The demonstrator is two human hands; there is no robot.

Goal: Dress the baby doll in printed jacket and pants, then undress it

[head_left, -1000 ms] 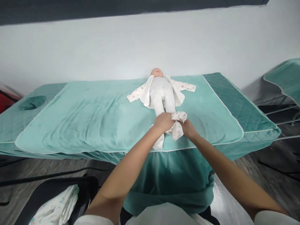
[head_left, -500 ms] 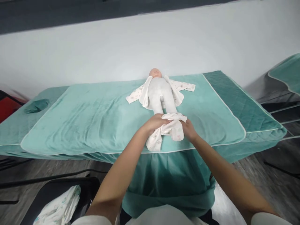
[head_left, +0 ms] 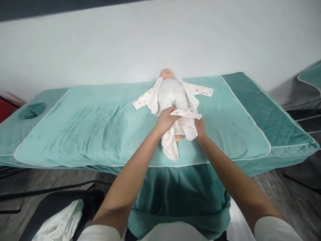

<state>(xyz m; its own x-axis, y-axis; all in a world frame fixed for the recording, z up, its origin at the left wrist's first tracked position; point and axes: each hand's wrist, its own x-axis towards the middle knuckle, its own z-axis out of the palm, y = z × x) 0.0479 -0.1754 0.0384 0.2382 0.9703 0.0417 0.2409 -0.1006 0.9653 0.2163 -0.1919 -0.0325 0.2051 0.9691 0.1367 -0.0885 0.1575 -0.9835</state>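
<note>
A baby doll [head_left: 171, 92] lies on its back on a teal towel [head_left: 100, 124], head toward the wall, with an open patterned white shirt [head_left: 200, 89] spread under it. Patterned white baby trousers [head_left: 175, 134] cover its legs, one bare foot showing near the hem. My left hand [head_left: 165, 119] is closed on the trousers' waistband at the doll's left hip. My right hand [head_left: 199, 127] is closed on the waistband at the other side.
The towel covers a teal padded table [head_left: 253, 110] against a white wall. A second teal table [head_left: 309, 82] stands at the right. A black chair [head_left: 82, 204] at lower left holds a patterned white cloth [head_left: 60, 224]. A face hole [head_left: 32, 110] is at the table's left end.
Both hands have moved up the doll's legs toward its hips, drawing the trousers' waistband with them. The trouser legs now lie stretched over the doll's legs.
</note>
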